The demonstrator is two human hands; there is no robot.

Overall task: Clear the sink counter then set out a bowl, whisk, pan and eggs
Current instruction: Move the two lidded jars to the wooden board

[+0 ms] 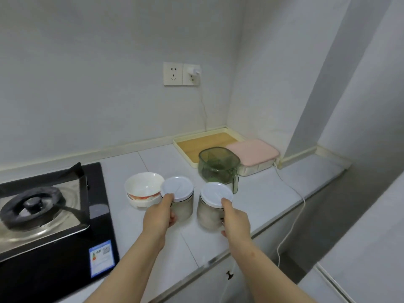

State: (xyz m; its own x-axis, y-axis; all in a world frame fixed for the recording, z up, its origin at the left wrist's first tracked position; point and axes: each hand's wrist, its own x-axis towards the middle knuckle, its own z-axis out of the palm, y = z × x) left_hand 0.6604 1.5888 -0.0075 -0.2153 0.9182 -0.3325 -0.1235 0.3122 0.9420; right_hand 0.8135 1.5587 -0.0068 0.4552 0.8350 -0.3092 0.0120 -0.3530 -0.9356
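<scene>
Two clear jars with white lids stand on the white tiled counter. My left hand grips the left jar by its side, thumb near the lid. My right hand grips the right jar the same way. Just left of the left jar a white bowl with a red pattern sits stacked on another dish. No whisk, pan or eggs are in view.
A gas stove fills the left side. Behind the jars stands a green transparent pitcher, then a cream tray with a wooden board and a pink cloth. A white cable hangs over the counter edge.
</scene>
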